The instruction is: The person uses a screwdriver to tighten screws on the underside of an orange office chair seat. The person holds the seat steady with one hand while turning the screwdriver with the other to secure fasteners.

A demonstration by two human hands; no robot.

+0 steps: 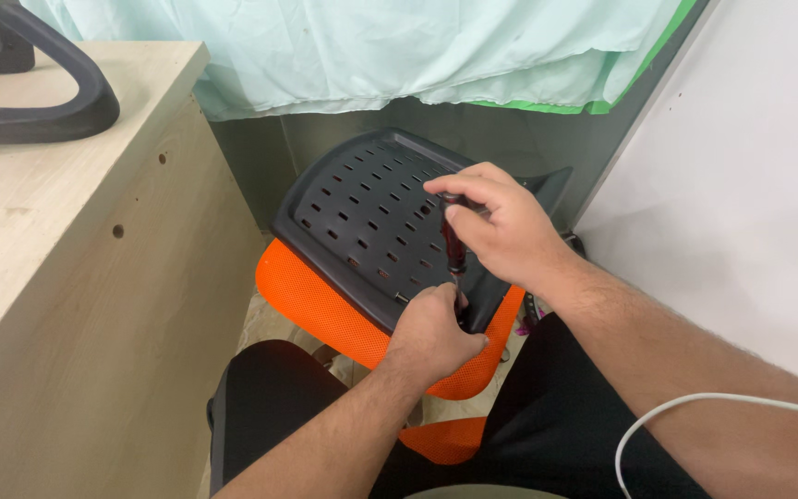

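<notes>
A dark red-handled screwdriver (pixel 454 245) stands nearly upright over a black perforated plastic chair panel (pixel 353 212). My right hand (pixel 501 226) grips the top of its handle from above. My left hand (pixel 431 333) closes around the lower shaft where it meets the panel's near edge; the tip is hidden by my fingers. The panel lies on an orange mesh chair cushion (pixel 316 300), which rests against my lap.
A light wooden desk (pixel 76 277) stands at the left, with a black curved chair armrest (pixel 57 92) on top. A pale green cloth (pixel 371 46) hangs behind. A white wall (pixel 741 185) is at the right, and a white cable (pixel 695 407) crosses my right forearm.
</notes>
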